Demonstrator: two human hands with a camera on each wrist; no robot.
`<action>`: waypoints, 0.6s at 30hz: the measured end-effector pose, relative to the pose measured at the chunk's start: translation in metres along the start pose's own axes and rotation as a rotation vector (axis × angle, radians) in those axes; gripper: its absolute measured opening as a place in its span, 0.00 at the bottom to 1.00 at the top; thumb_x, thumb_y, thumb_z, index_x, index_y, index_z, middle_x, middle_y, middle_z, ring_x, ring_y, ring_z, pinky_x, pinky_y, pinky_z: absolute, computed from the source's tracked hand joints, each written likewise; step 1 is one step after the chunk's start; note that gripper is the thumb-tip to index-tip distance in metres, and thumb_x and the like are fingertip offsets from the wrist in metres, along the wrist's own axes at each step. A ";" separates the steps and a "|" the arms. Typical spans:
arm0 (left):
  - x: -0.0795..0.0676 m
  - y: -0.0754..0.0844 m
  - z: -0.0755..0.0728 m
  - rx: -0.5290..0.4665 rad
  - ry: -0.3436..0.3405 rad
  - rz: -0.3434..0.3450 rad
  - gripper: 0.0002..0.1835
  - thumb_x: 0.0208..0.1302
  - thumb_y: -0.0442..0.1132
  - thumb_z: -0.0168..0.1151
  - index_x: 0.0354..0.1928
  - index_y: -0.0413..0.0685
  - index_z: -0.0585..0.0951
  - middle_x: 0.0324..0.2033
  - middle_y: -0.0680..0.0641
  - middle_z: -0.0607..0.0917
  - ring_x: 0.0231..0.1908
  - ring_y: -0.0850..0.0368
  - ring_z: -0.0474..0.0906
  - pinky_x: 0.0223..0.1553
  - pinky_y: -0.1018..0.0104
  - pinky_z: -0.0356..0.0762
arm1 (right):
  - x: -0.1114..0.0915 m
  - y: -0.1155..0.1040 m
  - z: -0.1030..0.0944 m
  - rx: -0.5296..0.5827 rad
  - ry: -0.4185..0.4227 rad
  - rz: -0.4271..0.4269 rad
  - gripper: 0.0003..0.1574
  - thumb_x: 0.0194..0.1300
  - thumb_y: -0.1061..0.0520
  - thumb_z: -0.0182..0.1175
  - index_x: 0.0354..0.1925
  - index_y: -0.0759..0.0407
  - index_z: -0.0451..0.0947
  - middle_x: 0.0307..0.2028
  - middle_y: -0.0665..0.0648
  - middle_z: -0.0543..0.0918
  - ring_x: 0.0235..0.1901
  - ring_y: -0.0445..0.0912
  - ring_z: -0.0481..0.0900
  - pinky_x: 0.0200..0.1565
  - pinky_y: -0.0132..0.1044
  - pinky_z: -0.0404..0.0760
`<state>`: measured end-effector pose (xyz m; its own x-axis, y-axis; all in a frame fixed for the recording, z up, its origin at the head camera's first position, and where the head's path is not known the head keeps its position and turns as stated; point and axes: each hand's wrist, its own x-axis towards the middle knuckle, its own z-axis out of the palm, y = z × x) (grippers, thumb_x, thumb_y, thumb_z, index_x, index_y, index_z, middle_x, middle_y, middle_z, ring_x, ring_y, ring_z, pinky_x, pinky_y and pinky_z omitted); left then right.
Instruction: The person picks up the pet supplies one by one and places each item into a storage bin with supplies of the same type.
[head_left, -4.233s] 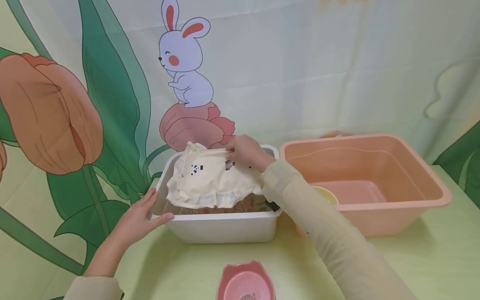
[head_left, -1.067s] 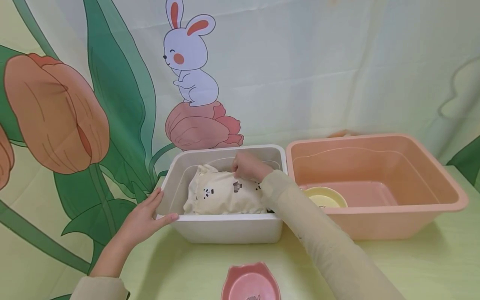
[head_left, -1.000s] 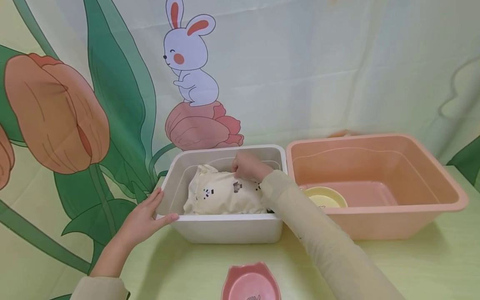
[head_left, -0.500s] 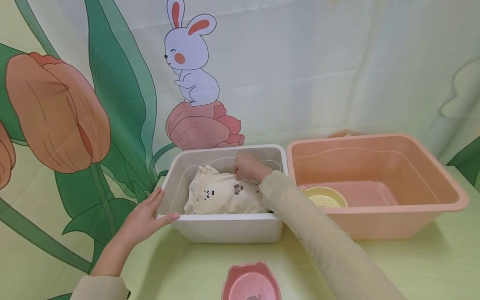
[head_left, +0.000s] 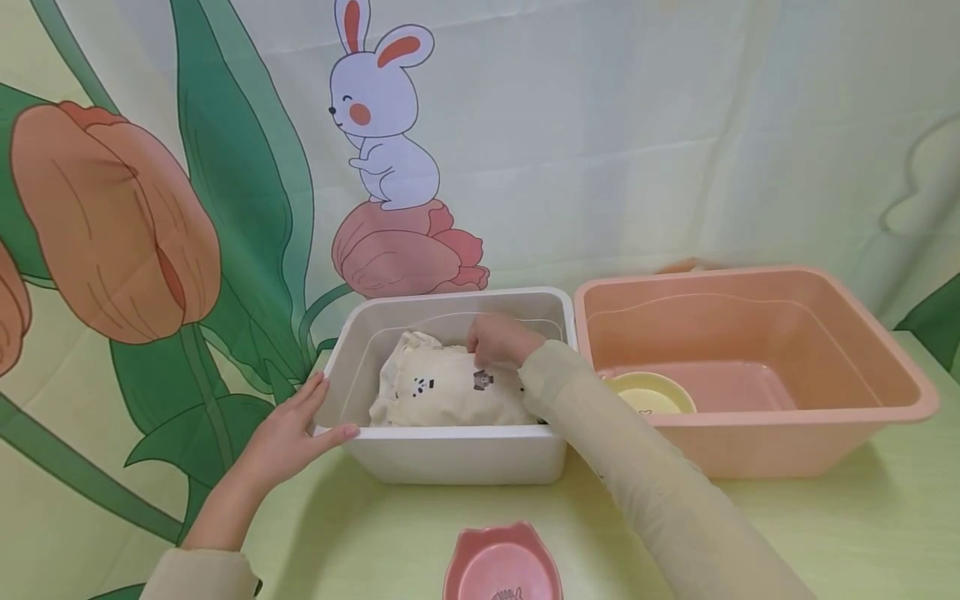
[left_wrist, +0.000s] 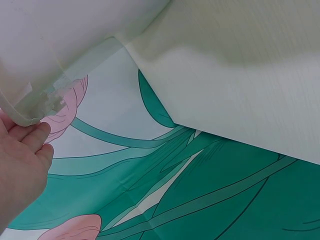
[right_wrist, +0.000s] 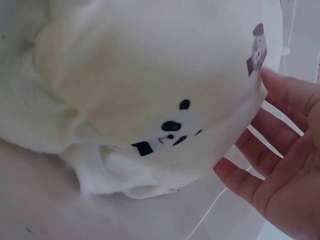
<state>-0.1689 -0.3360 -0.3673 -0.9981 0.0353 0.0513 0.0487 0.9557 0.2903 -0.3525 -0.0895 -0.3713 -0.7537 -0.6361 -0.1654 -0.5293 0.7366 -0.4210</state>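
Observation:
A small cream ruffled pillow (head_left: pixel 442 392) with panda and dog prints lies inside the white bin (head_left: pixel 450 454). My right hand (head_left: pixel 502 339) reaches into the bin and pinches the pillow's far edge. The right wrist view shows the right hand (right_wrist: pixel 280 140) at the side of the pillow (right_wrist: pixel 150 100), one finger beside a small raised peak of cloth and the others spread. My left hand (head_left: pixel 288 437) rests on the bin's front left corner, its thumb over the front rim. In the left wrist view the left hand (left_wrist: pixel 25 160) has its fingertips at the rim.
A larger peach bin (head_left: pixel 750 421) stands right beside the white one, with a yellow dish (head_left: pixel 652 392) inside. At the front of the pale green table (head_left: pixel 360 542) sits a pink cat-eared bowl (head_left: pixel 502 567). A printed curtain (head_left: pixel 570 150) hangs behind.
The pillow has come down from rim height into the white bin, covering the patterned fabric seen there earlier. Just now it settles slightly lower as my right hand dips. My left hand stays at the corner.

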 end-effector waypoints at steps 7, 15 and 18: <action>0.000 -0.001 0.000 -0.001 0.003 0.006 0.47 0.54 0.61 0.54 0.65 0.35 0.53 0.66 0.36 0.51 0.61 0.32 0.54 0.53 0.38 0.60 | -0.003 -0.001 0.000 0.041 -0.083 0.026 0.09 0.51 0.59 0.63 0.34 0.56 0.82 0.28 0.50 0.74 0.27 0.42 0.66 0.28 0.30 0.64; 0.000 -0.001 0.000 -0.004 0.000 0.001 0.47 0.54 0.61 0.54 0.65 0.36 0.53 0.66 0.36 0.51 0.61 0.32 0.54 0.53 0.38 0.60 | -0.007 -0.002 0.000 0.116 -0.121 0.073 0.23 0.51 0.54 0.65 0.47 0.54 0.77 0.41 0.50 0.78 0.39 0.45 0.71 0.45 0.38 0.72; 0.000 -0.001 0.000 -0.002 -0.003 -0.002 0.47 0.54 0.61 0.54 0.65 0.36 0.53 0.66 0.36 0.51 0.61 0.32 0.55 0.53 0.38 0.60 | -0.006 -0.002 0.000 0.133 -0.130 0.065 0.27 0.52 0.54 0.64 0.52 0.55 0.74 0.49 0.52 0.76 0.45 0.45 0.71 0.53 0.42 0.70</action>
<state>-0.1690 -0.3371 -0.3677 -0.9983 0.0341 0.0475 0.0465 0.9553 0.2918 -0.3475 -0.0872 -0.3695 -0.7235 -0.6187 -0.3062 -0.4186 0.7459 -0.5181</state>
